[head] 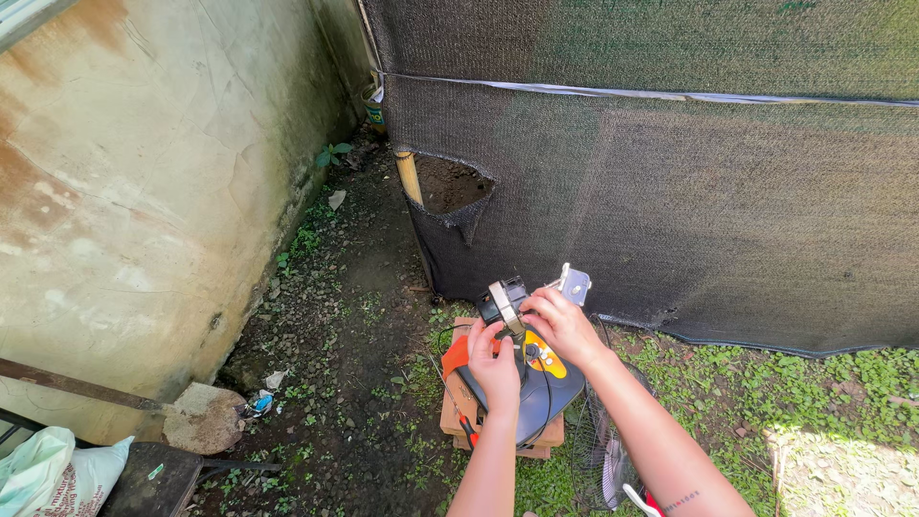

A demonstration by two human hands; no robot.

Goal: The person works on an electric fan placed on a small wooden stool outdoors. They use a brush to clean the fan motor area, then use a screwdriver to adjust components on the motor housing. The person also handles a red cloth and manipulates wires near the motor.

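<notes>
Closest to me, my left hand (495, 369) is pressed against the grey fan base (541, 388), fingers curled onto the stem just under the motor housing (504, 304); it looks like a bracing grip, though I cannot tell how tightly it closes. My right hand (563, 324) is clenched on the upper side of that motor, with a small pale metal bracket (574, 284) sticking up just beyond the fingers. The fan sits on a low wooden block (459, 407) on the weedy ground, an orange-handled screwdriver (458, 407) lying along its left edge and the wire fan guard (603, 450) lying on the grass to the right. My worry is balance: the base overhangs the block, so a hard twist from either hand could tip it off, or roll the screwdriver into the dirt. The bracket may also slip loose and vanish in the grass. Behind all this hangs the dark shade netting (670, 191) on a bamboo post (409, 177), with the stained concrete wall (144, 191) off to the left.
</notes>
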